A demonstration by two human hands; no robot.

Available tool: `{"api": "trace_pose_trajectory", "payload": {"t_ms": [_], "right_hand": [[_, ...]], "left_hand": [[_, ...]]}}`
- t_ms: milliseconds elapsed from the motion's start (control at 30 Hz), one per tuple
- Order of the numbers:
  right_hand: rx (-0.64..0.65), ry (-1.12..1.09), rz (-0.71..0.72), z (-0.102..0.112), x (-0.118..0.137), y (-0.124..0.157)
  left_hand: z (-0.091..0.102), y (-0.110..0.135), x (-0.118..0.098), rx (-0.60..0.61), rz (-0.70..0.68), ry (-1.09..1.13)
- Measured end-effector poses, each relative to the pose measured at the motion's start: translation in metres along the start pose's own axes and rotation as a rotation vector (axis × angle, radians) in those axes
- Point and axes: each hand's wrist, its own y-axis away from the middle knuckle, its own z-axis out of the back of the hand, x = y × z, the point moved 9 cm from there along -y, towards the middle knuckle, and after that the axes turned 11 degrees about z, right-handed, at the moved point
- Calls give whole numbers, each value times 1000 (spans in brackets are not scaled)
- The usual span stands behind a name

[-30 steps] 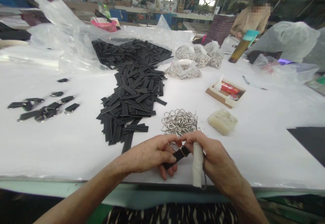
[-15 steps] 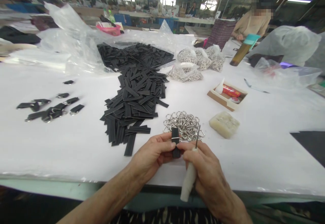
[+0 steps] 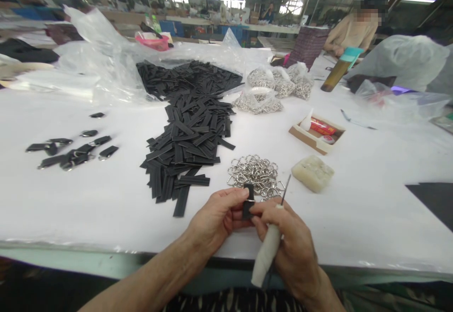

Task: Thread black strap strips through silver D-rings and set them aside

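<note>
Between thumb and fingers, my left hand (image 3: 219,213) pinches a short black strip (image 3: 248,212) with a metal ring around its middle. My right hand (image 3: 292,236) wraps round an awl (image 3: 266,255) with a pale handle, its thin spike pointing up and away. The right fingertips also touch the strip's lower part at its right edge. Just beyond both hands lies a heap of silver D-rings (image 3: 253,172). To the left of it spreads a large pile of flat black strips (image 3: 191,132).
Several ringed black tabs (image 3: 76,154) lie at the left. Right of the rings sit a yellowish wax-like block (image 3: 313,173) and a small box (image 3: 307,139) with a red tube. Bags of rings (image 3: 258,100) and a tilted bottle (image 3: 339,70) stand farther back. A person works at the far right.
The strip has moved slightly right and toward me, and my left thumb now lies higher on it. My right hand and the awl have shifted a little to the right.
</note>
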Motion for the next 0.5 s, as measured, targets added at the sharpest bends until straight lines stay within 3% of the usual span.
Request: {"api": "trace_pose_trajectory", "payload": {"t_ms": [200,300,500], "right_hand": [[-255,-44,-206,16,-10,2],[-266,-68,-327,17,-19,6],[-254,-95,-428,16,-28,12]], "left_hand": [[1,1,-2,-80,-73,-114],[-2,4,0,-58,-136,-234],[-10,14,-4,-25,-225,-407]]}}
